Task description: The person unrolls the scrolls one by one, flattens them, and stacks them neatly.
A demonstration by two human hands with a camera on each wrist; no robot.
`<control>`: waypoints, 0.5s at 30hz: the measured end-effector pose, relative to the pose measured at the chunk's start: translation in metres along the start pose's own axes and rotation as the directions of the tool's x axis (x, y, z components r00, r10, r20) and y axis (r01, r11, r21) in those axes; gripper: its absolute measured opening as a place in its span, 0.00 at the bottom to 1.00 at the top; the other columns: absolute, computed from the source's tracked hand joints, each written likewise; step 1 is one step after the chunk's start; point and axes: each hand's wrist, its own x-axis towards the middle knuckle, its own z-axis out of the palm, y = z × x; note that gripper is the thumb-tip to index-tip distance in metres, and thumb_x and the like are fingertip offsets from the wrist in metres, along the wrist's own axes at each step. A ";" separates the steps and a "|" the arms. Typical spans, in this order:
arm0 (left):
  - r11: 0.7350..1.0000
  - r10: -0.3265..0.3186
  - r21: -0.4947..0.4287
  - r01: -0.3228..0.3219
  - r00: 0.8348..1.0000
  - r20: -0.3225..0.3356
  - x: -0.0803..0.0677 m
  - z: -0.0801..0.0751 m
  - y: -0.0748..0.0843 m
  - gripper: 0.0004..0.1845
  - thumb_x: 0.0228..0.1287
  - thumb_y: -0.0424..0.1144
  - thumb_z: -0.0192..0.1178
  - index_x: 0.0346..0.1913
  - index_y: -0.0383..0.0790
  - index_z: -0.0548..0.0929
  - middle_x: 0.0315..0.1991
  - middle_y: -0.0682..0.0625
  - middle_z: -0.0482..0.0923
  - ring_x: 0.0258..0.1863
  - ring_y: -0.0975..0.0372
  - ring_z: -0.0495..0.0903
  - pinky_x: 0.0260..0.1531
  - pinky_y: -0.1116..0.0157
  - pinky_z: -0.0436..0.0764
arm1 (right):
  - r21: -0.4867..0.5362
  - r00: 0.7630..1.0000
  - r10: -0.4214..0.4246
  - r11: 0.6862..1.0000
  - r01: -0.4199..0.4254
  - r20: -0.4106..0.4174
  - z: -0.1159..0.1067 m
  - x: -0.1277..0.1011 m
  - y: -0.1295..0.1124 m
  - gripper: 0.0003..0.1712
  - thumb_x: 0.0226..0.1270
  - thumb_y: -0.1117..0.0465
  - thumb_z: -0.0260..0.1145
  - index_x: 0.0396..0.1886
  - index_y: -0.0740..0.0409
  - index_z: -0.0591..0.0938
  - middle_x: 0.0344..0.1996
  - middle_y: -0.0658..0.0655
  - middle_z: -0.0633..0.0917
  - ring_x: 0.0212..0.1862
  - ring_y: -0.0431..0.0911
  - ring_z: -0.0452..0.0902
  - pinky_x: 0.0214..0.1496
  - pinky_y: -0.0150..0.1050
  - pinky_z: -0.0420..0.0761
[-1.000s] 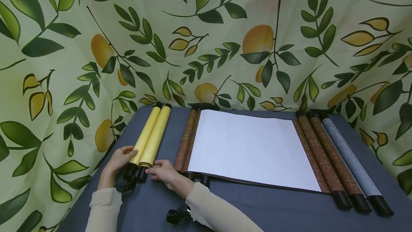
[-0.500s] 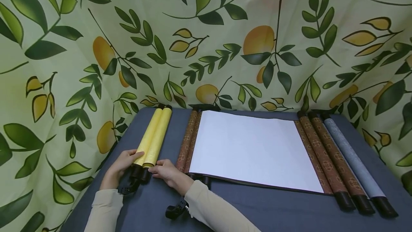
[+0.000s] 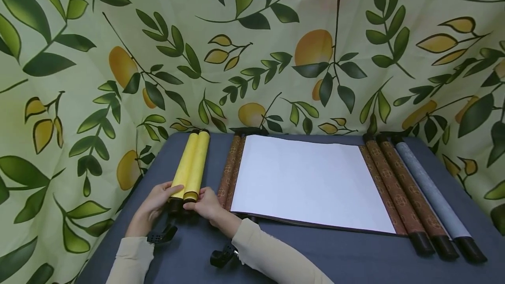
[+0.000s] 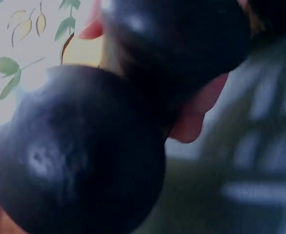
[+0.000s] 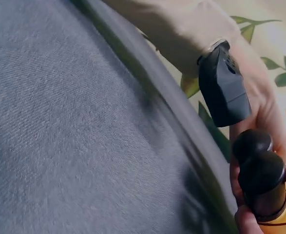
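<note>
A yellow scroll with two rolled sides, the left roll [image 3: 183,165] and the right roll [image 3: 198,165], lies at the left of the table, its rolls side by side. My left hand [image 3: 158,197] grips the left roll near its front end, thumb on top. The fingers of my right hand [image 3: 208,205] hold the right roll's front end. Black end knobs fill the left wrist view: a near knob [image 4: 79,151] and a farther knob [image 4: 181,44], with fingertips [image 4: 191,119] behind. In the right wrist view, both black knobs [image 5: 260,173] sit between the hands.
An open scroll with a blank white sheet [image 3: 304,183] and brown patterned edges lies at the centre. Right of it are a brown roll [image 3: 412,187] and a blue-grey roll [image 3: 434,192]. A grey-blue cloth [image 3: 315,253] covers the table; a leaf-printed curtain [image 3: 268,86] hangs behind.
The two yellow rolls have come together at their front ends. Both hands have shifted slightly right and away from me, and my right fingers have closed around the right roll.
</note>
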 end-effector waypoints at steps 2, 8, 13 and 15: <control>1.000 -0.001 -0.020 0.001 1.000 -0.004 -0.002 0.005 0.003 0.35 0.68 0.45 0.57 0.67 0.21 0.62 0.37 0.54 0.78 0.32 0.71 0.78 0.33 0.73 0.79 | -0.014 1.000 -0.011 1.000 0.011 -0.012 -0.005 -0.002 -0.002 0.24 0.49 0.69 0.74 0.44 0.64 0.72 0.37 0.59 0.84 0.36 0.40 0.81 0.36 0.31 0.80; 0.999 0.006 -0.050 -0.007 1.000 -0.007 -0.009 0.017 0.012 0.35 0.67 0.43 0.58 0.67 0.20 0.61 0.33 0.57 0.80 0.29 0.71 0.79 0.30 0.73 0.80 | -0.020 1.000 -0.017 1.000 0.017 0.023 -0.024 -0.011 -0.008 0.26 0.49 0.69 0.74 0.47 0.67 0.72 0.39 0.61 0.83 0.39 0.42 0.81 0.40 0.34 0.82; 0.992 0.041 -0.115 -0.043 0.999 -0.022 -0.012 0.028 0.022 0.35 0.66 0.41 0.59 0.68 0.22 0.59 0.34 0.59 0.82 0.29 0.73 0.81 0.31 0.74 0.81 | -0.003 0.997 -0.056 0.998 0.056 0.058 -0.042 -0.016 -0.013 0.29 0.49 0.71 0.73 0.50 0.68 0.71 0.40 0.62 0.81 0.37 0.41 0.77 0.41 0.34 0.82; 0.989 0.063 -0.134 -0.066 0.998 -0.028 -0.013 0.033 0.027 0.36 0.65 0.39 0.60 0.68 0.23 0.59 0.39 0.55 0.83 0.31 0.74 0.81 0.33 0.75 0.81 | 0.008 0.995 -0.072 0.997 0.072 0.074 -0.049 -0.018 -0.015 0.30 0.49 0.72 0.73 0.52 0.69 0.70 0.42 0.63 0.81 0.37 0.41 0.76 0.41 0.34 0.82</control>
